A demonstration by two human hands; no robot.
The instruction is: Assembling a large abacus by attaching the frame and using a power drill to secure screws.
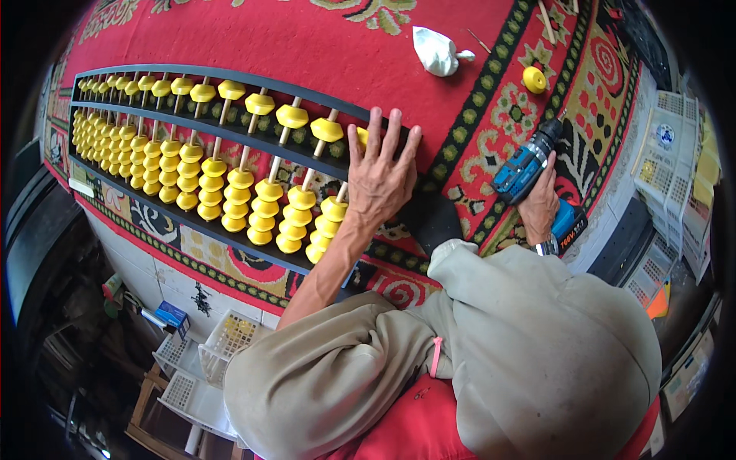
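A long abacus (257, 138) with a black frame and yellow beads on pale rods stretches over the patterned carpet from the far left to the middle. My left hand (382, 172) lies palm down across its right end, fingers stretched out and a little apart, hiding the last rods and some beads. To the right, my right hand (541, 201) is wrapped round the handle of a blue and black cordless drill (520, 170). The drill's bit points up and away, over the carpet, apart from the abacus.
A single yellow bead (534, 80) and a knotted white bag (437, 52) lie on the red carpet (307, 46) beyond my hands. Thin sticks (547, 21) rest at the far right. White plastic baskets (659, 165) stand right; more baskets (230, 337) stand lower left.
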